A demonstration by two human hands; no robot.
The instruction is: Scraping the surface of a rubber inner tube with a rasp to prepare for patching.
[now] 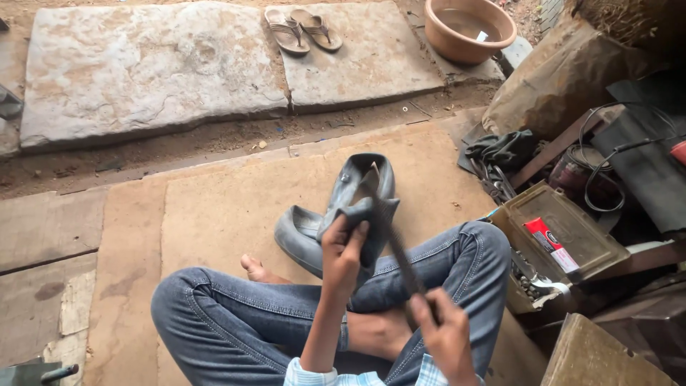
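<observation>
Rubber inner tube (343,214), grey and folded, lying across the lap at centre and drooping toward twelve o'clock onto the cardboard mat (214,207). Left hand (341,251) closed around a fold of it, holding that patch up taut. Right hand (444,330) gripping a long dark file (393,236), blade slanting to eleven o'clock with its tip against the pinched rubber. Judging by this: roughening the tube's surface. Calling next for short strokes, keeping the fold tight. Open toolbox (564,239) sitting at three o'clock; sandals (304,30) at twelve.
</observation>
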